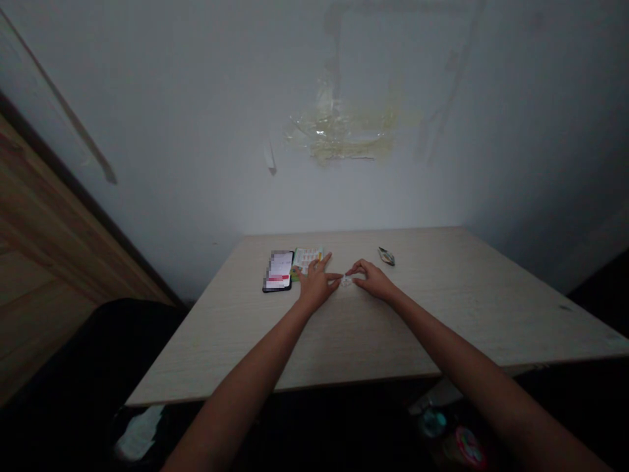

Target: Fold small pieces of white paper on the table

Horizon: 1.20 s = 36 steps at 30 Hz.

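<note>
With the phone [279,272] as landmark, the small pale object [346,280] lies to its right on the worktop [393,341], beyond the printed card [308,255], which sits just beside the phone's right edge. The left hand [314,285] reaches in from the phone's side, its thumb and index tips close together at the object; the right hand [374,280] meets it from the side away from the phone, index and thumb slightly parted at the object. Whether either grip is clamped on it, I cannot tell. The likeliest trouble is a slip: the object is tiny and only fingertips reach it, so uneven pressure could flick it away or scatter it if it is in several pieces. The left hand's spread fingers lie over the card, so a sideways shift could drag it against the phone. Dim light could hide a poor hold. The small dark item [386,256], farther right of the phone, seems safe.
</note>
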Available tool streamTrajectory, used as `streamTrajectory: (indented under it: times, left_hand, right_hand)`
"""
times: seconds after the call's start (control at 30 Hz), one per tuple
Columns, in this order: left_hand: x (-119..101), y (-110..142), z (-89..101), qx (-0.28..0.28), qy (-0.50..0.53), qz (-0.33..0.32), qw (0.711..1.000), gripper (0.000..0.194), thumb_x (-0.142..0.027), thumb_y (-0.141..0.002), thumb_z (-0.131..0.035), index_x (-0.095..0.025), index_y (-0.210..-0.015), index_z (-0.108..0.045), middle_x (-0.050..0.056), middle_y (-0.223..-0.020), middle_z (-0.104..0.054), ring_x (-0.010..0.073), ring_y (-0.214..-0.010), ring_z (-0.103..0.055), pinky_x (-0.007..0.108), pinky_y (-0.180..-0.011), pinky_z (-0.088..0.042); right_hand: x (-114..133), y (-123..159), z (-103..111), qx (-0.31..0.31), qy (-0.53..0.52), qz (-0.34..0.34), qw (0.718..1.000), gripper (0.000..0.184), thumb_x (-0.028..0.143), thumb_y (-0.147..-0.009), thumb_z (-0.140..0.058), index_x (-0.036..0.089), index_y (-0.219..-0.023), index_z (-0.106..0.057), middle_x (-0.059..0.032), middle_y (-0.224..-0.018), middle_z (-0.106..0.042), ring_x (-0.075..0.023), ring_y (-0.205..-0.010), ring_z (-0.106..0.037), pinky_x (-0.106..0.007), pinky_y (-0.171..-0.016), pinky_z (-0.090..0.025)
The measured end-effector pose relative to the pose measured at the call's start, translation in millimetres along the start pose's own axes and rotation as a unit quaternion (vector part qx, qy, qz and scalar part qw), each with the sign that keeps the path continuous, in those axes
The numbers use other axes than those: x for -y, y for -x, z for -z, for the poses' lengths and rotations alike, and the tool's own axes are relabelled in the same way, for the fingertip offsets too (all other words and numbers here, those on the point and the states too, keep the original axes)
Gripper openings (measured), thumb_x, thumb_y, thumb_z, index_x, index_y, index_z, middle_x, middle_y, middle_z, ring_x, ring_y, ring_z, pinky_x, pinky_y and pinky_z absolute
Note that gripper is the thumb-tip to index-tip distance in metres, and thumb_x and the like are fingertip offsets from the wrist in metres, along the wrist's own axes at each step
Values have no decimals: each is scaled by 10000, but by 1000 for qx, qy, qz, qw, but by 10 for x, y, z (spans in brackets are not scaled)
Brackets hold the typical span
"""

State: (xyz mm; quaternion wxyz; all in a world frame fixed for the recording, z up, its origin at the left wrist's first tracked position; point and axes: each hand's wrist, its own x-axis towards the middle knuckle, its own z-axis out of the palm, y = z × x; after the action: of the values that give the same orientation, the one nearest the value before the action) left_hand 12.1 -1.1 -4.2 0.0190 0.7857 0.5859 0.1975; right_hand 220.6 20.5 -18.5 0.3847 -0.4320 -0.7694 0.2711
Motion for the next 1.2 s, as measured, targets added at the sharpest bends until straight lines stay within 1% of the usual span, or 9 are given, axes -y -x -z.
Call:
streamTrajectory:
  times: [0.17,0.27,0.4,0.5,0.6,0.83,1.0,1.2]
  left_hand:
    - [-26,30,11,3,-5,3,1000,260,-473,-900,-582,-511,-1132,-694,-85,-1601,-311,374,-1433,-263,789,-1083,-5]
    - [-57,40,35,3,-4,10,1000,265,-470,-906,-569,-502,-1138,-694,-79,-1588,-341,360,-1432,-263,774,-1094,18]
    - [-68,10,46,6,10,14,1000,241,-440,-905,-571,-469,-1088,-726,-81,-1573,-368,367,-1425,-271,779,-1094,1]
    - [-46,-26,40,4,15,12,1000,223,-409,-899,-586,-465,-1050,-740,-84,-1568,-375,359,-1432,-266,765,-1108,-22]
    - [-16,-49,36,12,19,18,1000,223,-398,-886,-611,-470,-1054,-738,-82,-1573,-367,351,-1434,-263,756,-1113,-26]
    - [29,-56,28,15,14,15,1000,220,-442,-861,-637,-477,-1053,-737,-66,-1564,-383,377,-1425,-272,784,-1085,-15]
    - [24,-44,38,25,5,10,1000,249,-489,-857,-624,-485,-1084,-726,-58,-1564,-387,391,-1427,-270,770,-1093,-1]
    - [21,-25,25,23,-8,9,1000,272,-540,-848,-616,-493,-1098,-712,-56,-1574,-369,391,-1431,-268,792,-1065,25]
  right_hand:
    - [4,6,-20,-8,-7,-2,1000,272,83,-732,-602,212,-967,-558,-39,-1028,-739,-193,-1018,-671,-374,-976,-430]
    - [-1,6,-34,-21,-10,-5,1000,249,94,-738,-607,216,-950,-562,-32,-1008,-742,-194,-1003,-679,-376,-978,-431]
    - [-4,0,-55,-33,1,1,999,195,123,-759,-611,216,-925,-571,-29,-974,-746,-196,-968,-683,-372,-952,-439]
    - [-4,-6,-75,-45,27,0,999,193,124,-746,-622,220,-908,-579,-25,-965,-744,-205,-973,-670,-366,-923,-446]
    - [-12,-10,-92,-54,43,0,998,199,133,-740,-638,225,-908,-583,-18,-960,-740,-210,-967,-659,-365,-909,-447]
    - [-51,-6,-104,-48,63,0,997,211,163,-744,-665,227,-933,-593,-24,-979,-723,-216,-985,-627,-369,-903,-441]
    - [-38,13,-108,-46,78,1,996,240,171,-747,-671,228,-966,-592,-26,-996,-714,-220,-996,-610,-371,-893,-436]
    - [-46,16,-121,-41,89,14,995,245,198,-750,-695,229,-974,-600,-29,-1003,-700,-219,-997,-603,-373,-899,-434]
